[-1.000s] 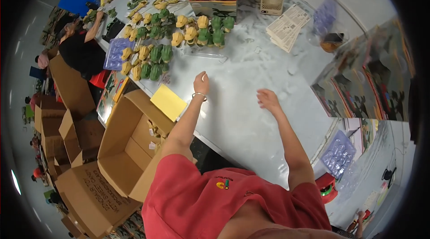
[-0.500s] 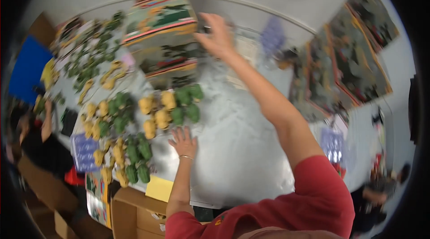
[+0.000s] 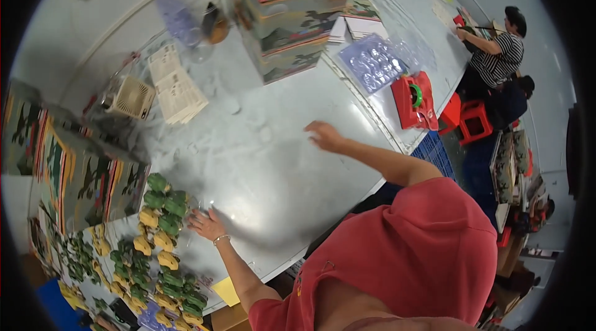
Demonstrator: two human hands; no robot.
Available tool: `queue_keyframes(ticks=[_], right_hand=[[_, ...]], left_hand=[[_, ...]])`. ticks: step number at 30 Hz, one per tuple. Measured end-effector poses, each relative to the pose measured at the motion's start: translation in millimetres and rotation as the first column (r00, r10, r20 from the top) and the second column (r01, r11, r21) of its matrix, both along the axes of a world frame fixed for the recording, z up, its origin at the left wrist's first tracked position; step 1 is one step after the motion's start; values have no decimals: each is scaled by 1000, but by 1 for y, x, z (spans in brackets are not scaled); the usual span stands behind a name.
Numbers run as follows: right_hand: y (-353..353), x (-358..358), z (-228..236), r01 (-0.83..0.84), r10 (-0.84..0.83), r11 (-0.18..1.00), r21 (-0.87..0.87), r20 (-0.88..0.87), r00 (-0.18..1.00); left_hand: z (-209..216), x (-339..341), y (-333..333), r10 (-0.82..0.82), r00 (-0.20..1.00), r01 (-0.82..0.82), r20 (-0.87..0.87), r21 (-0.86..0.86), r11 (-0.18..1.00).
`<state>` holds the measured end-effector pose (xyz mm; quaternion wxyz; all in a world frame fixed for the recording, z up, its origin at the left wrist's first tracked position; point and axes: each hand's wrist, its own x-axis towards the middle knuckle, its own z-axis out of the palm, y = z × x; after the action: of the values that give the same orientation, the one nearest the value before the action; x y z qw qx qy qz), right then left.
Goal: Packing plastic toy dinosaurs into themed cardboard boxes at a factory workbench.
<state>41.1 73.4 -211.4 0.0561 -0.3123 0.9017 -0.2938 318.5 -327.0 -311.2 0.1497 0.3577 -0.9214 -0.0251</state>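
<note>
My left hand (image 3: 208,224) rests on the grey tabletop (image 3: 248,169) with its fingers spread. It lies just right of a cluster of chunky green toy pieces (image 3: 175,203) and yellow ones (image 3: 148,217). Over the middle of the table is my right hand (image 3: 326,137), thumb apart from loosely bent fingers, with nothing in it. Beyond it, a tall stack of printed, camouflage-patterned boxes (image 3: 292,39) stands at the back. More such boxes (image 3: 93,188) stand at the left, behind the toy pieces.
A paper sheet (image 3: 177,89), a beige basket-like device (image 3: 132,96) and a clear container (image 3: 214,23) lie toward the back. At right are a clear blister tray (image 3: 371,63), a red bag (image 3: 413,101) and red stools (image 3: 475,121). A co-worker in stripes (image 3: 498,58) works farther off.
The view has swung to the right. My right hand has come away from the stacked boxes at the left and back over the table. My left hand stays flat beside the toy pieces.
</note>
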Motion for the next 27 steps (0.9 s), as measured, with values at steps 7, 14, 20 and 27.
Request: queue_keyframes(ticks=[7,14,20,27], right_hand=[[229,-177,36,544,-548,836,-67,-119,828],[239,-363,40,549,-537,834,64,-137,832],[148,-417,-32,174,-83,948,265,-322,943],[134,-405,-54,52,211,853,519,-434,876]], left_hand=[[34,-15,48,182,881,-274,437,156,949],[73,-20,118,291,653,-502,700,112,857],[62,-18,235,184,915,-333,359,414,847],[87,-28,295,268,926,-375,265,566,734]])
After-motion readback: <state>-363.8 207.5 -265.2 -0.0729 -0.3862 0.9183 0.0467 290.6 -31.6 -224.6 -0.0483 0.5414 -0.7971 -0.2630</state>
